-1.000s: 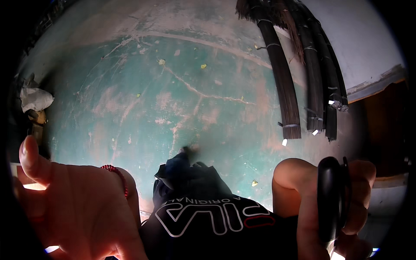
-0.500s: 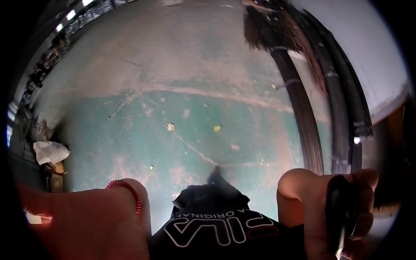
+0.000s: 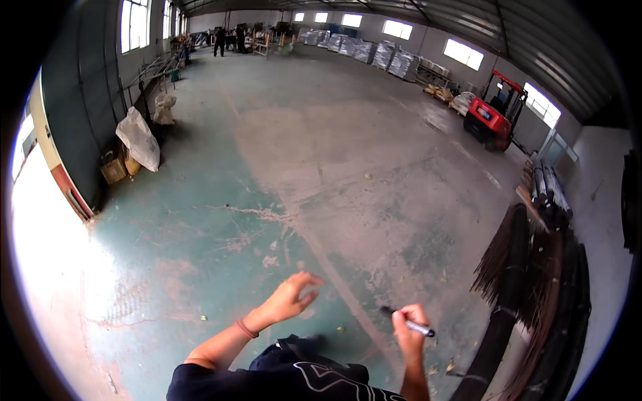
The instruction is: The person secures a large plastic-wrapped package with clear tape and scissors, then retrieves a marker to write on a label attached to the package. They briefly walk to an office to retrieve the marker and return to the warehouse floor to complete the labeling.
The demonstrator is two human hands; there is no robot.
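My right hand (image 3: 410, 319) is closed around a marker (image 3: 422, 329) with a pale barrel and dark ends. One black end sticks out to the left of the fingers, and the other points right. Off to its left, my left hand (image 3: 293, 299) hovers over the floor with nothing in it. Its fingers reach out to the right, loosely bent and apart from the thumb. A red bead bracelet (image 3: 247, 328) circles the left wrist.
Long dark bundles of thin rods (image 3: 511, 267) lie along the right wall. A red forklift (image 3: 493, 113) stands beyond them. At left are a white sack (image 3: 139, 139), a box (image 3: 113, 168) and a bright doorway. Wrapped stacks (image 3: 404, 61) and people (image 3: 220, 41) are far back.
The view has swung up from the floor to the whole hall. Both hands, earlier large at the lower corners, now appear smaller and closer together. The right hand still grips the marker.
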